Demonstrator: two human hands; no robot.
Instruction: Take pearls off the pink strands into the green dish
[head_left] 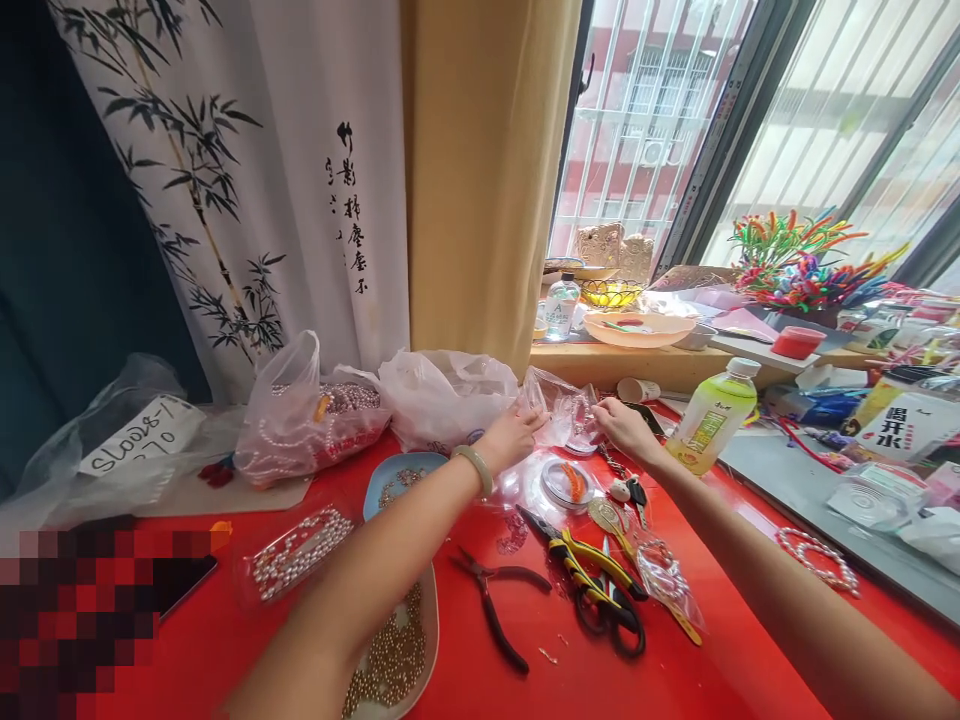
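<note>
My left hand (514, 432) reaches over the red table (480, 690), its fingers closed on the edge of a clear plastic bag (553, 405). A jade-like bangle circles the left wrist. On the bag's other side, my right hand (619, 425) has its fingers pinched at the bag's right part. Small shiny contents show inside the bag, too small to name. Just below the hands sits a round clear case (566, 484) with an orange item in it. A white plastic bag (450, 395) stands left of the left hand.
Black-handled pliers (491, 585), yellow-black pliers (592, 570) and scissors (626, 635) lie nearer. A bead tray (431, 640) and blue dish (371, 490) are under the left arm. A drink bottle (712, 415) stands right of the right hand.
</note>
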